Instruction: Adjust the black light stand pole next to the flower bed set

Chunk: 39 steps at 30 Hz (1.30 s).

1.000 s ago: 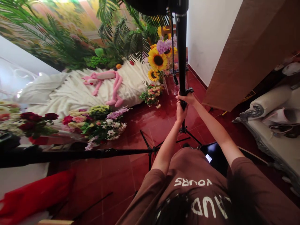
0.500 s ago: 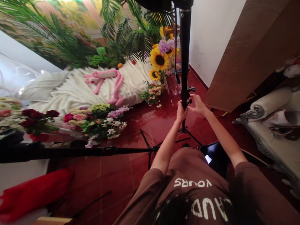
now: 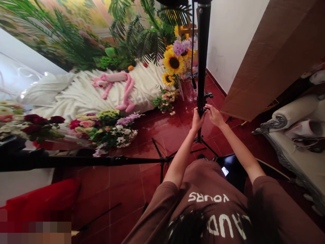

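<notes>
A black upright stand (image 3: 202, 51) rises in front of me, its legs spread on the red tiled floor. My left hand (image 3: 197, 119) is wrapped round the pole just below a black clamp knob (image 3: 209, 95). On the pole's right side, my right hand (image 3: 214, 115) pinches a lower small black knob (image 3: 206, 108), its fingertips close to my left hand. The fingers partly hide that knob.
A second black stand (image 3: 101, 161) lies across the left side. Flower bunches (image 3: 122, 135), a white-draped bed with a pink plush toy (image 3: 116, 77) and sunflowers (image 3: 173, 63) stand beyond. A cream sofa (image 3: 297, 135) is right; a lit phone (image 3: 224, 171) lies near my body.
My right fingers have closed on the lower knob from a looser pose. The view has shifted a little, and the pole appears slightly farther right.
</notes>
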Tool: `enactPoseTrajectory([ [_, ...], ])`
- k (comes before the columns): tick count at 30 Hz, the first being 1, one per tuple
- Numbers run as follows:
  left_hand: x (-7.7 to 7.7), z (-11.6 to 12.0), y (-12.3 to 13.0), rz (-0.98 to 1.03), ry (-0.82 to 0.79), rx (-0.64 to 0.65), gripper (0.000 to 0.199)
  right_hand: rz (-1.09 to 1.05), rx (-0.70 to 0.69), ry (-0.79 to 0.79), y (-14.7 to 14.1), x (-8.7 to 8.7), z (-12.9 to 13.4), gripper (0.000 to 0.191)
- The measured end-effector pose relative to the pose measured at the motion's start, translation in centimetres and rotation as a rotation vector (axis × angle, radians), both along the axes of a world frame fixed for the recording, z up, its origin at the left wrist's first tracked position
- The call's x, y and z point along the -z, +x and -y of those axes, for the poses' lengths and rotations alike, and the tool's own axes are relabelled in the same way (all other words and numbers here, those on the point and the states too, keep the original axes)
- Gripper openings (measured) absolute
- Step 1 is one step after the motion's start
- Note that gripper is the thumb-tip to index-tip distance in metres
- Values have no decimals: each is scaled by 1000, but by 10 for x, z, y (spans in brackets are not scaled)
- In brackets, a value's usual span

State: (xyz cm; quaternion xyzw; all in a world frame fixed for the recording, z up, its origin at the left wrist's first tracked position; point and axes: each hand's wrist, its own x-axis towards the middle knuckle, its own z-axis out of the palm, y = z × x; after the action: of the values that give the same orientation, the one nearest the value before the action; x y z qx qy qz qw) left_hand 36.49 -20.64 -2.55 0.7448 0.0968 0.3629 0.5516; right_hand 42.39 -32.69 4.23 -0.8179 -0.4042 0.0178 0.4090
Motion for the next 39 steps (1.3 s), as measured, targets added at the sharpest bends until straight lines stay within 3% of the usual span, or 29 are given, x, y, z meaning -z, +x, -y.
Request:
enactPoseTrajectory([
  [8,1,-2,1,-23,16,10,48,-109,44,142,18,19,-17,32],
  [12,2,-3,2,-23,16,1,50,-216,109,178,21,19,-23,27],
  [18,1,-1,4,9,8,-16,48,-394,235,35,28,1,-34,31],
  [24,-2,0,1,-23,-21,-5,47,-432,423,-154,35,-17,-45,21],
  [34,1,1,2,-51,-26,-20,49,-701,358,-368,56,-32,-60,17],
  [39,-2,4,-6,-55,-23,-35,48,-746,332,-252,53,-26,-56,17],
])
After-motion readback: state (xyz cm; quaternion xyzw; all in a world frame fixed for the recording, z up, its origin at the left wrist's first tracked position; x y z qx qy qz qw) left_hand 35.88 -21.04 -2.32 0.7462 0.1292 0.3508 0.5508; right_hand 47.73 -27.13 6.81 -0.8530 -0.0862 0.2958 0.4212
